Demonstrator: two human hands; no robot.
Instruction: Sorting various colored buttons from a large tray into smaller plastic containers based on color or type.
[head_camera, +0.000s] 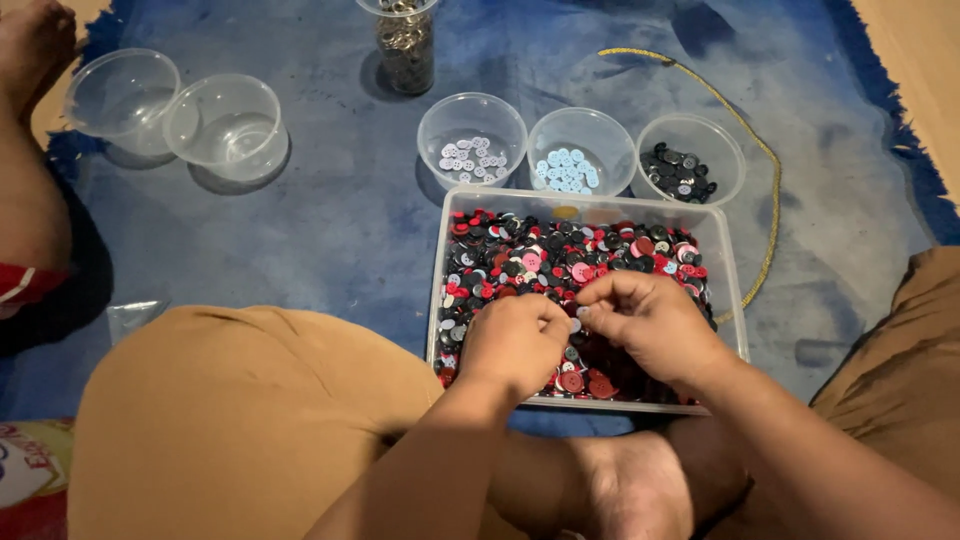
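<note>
Nearest the camera, the left hand (515, 340) and right hand (650, 325) met fingertip to fingertip over the near half of a clear rectangular tub (590, 212) of mixed red, black and pink buttons (560, 260), both curled and seemingly pinching one small pale button (576, 320) between them, though the grip itself was too small to read surely. The tub's long axis ran left to right on the blue rug (340, 200). Just beyond its far wall stood three round bowls: white buttons (470, 155), pale blue buttons (566, 170), black buttons (680, 170); the pale blue one lay almost straight ahead of the hands.
</note>
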